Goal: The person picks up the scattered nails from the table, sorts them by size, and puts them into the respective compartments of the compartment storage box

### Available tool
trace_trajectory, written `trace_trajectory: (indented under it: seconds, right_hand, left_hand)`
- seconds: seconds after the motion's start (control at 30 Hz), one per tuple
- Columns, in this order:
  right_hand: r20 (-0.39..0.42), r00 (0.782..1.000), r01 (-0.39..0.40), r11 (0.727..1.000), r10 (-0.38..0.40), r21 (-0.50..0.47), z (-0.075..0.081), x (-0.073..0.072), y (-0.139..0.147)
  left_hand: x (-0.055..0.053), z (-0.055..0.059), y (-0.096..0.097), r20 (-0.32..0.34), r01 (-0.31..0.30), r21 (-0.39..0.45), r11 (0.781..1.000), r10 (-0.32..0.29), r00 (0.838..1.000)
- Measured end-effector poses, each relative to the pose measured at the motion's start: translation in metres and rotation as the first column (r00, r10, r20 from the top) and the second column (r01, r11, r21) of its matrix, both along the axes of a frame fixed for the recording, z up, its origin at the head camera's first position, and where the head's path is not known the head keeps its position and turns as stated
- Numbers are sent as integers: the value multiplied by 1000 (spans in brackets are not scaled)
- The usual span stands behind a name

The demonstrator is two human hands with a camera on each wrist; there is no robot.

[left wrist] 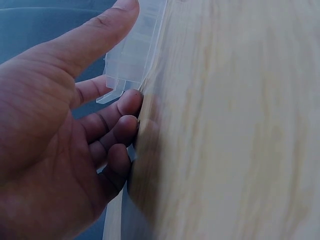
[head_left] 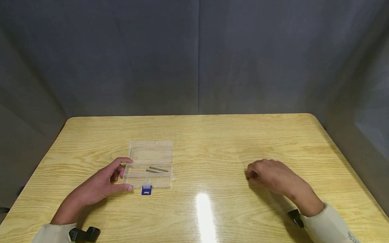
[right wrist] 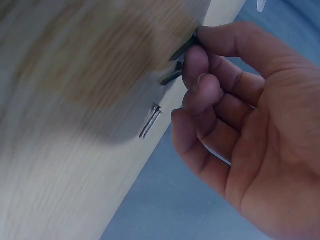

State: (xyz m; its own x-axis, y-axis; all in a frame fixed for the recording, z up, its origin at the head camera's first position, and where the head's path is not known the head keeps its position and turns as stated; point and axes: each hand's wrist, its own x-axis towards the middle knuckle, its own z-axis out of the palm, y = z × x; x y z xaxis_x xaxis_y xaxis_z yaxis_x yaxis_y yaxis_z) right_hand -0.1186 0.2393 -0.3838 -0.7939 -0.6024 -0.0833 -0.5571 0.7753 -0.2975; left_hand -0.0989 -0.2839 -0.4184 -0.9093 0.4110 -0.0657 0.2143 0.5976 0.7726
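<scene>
A clear plastic box [head_left: 138, 172] lies on the table at left with its lid folded back and a blue latch [head_left: 146, 190] at its front. Two long nails [head_left: 158, 169] lie inside it. My left hand [head_left: 100, 182] grips the box's left end, thumb at the front side and index finger near the hinge. To the right, my right hand [head_left: 275, 179] is low over the tabletop, thumb and index finger pinching a dark nail [right wrist: 184, 48]. Beside the fingertips is another dark nail [right wrist: 172, 75], and two shiny nails [right wrist: 151, 121] lie past them. In the head view the hand hides these.
The wood-grain table [head_left: 212, 141] runs back to a dark grey curtain [head_left: 194, 67], which also encloses both sides. A bright light reflection [head_left: 206, 216] shows near the front. Black wrist mounts [head_left: 84, 234] sit by both sleeves.
</scene>
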Motion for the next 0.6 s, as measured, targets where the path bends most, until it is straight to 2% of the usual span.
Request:
trace_trajectory:
  seconds: [0.27, 0.6]
  right_hand:
    - [-45, 999, -19, 1000, 18, -13, -2, 2, -5]
    - [-51, 998, -46, 999, 46, -10, -5, 1, -3]
  left_hand:
    - [0, -1, 0, -1, 3, 7, 1000, -3, 1000]
    - [0, -3, -1, -5, 5, 9, 1000, -5, 1000]
